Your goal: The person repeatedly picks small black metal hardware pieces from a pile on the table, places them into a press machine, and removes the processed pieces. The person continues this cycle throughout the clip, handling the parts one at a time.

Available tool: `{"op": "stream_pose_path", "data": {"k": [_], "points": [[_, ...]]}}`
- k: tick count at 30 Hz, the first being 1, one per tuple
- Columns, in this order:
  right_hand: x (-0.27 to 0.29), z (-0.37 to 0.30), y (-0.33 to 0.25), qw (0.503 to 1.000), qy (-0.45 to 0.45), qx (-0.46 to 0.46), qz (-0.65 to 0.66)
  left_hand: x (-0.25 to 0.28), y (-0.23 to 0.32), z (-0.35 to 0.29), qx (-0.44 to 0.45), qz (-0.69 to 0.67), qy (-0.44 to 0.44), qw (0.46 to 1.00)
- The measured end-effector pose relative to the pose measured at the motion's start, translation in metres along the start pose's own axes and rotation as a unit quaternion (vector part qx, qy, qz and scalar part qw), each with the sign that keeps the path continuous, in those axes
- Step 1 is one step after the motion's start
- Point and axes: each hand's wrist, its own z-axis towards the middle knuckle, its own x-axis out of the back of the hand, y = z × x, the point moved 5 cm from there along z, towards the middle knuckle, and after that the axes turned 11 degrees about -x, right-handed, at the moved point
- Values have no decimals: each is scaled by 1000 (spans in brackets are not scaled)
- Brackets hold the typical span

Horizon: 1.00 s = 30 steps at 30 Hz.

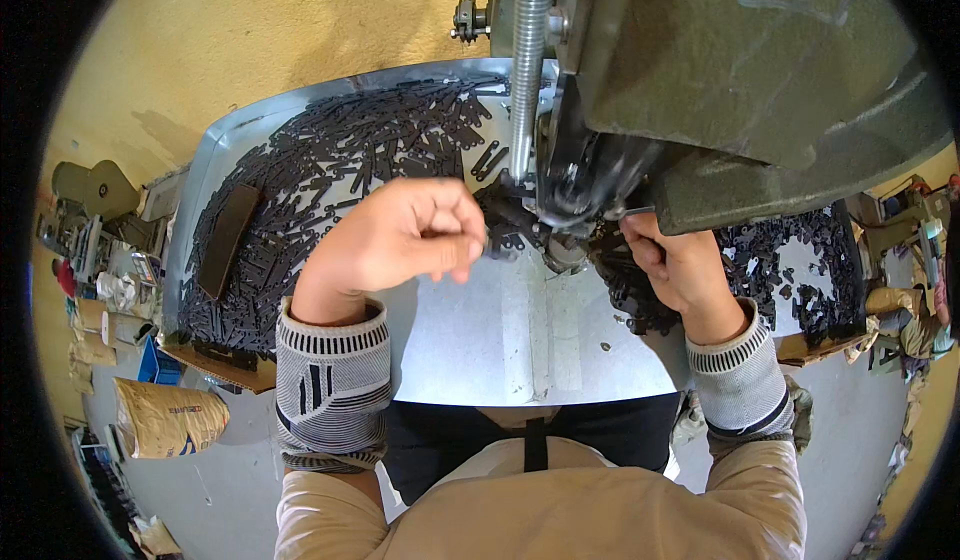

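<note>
My left hand [415, 235] is over the metal worktop [460, 350], just left of the machine's working point [570, 235]. Its fingers are curled into a pinch, and blur hides what they hold, if anything. Close up on the machine's right side, my right hand [680, 265] has its fingers bent together beside a small light metal edge; what they grip is hidden. Flat dark metal strips [370, 140] lie heaped to the left. Dark small parts [640, 295] are piled under and beside my right hand.
A large green machine body [740, 70] overhangs the right side, with a coil spring [530, 60] in front. A dark rectangular bar [228, 240] rests on the left heap. More dark parts [800, 270] lie at right. A paper sack [170, 417] stands on the floor at left.
</note>
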Motion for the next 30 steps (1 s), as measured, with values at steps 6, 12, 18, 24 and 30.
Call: {"op": "stream_pose_path", "data": {"k": [6,12,18,24,30], "points": [[-8,-1,-4,996,-10,73,-43,-15,-12,20,-14,-107,134,985],[-11,-6,-2,991,40,33,-123,-40,-30,35,13,-135,123,983],[-13,-10,-1,988,23,31,-147,-42,-34,36,37,-139,125,982],[-21,-7,-1,969,57,71,-229,-44,-36,38,48,-140,109,983],[-22,-6,-1,921,38,64,-383,-44,-42,37,98,-92,102,986]]}}
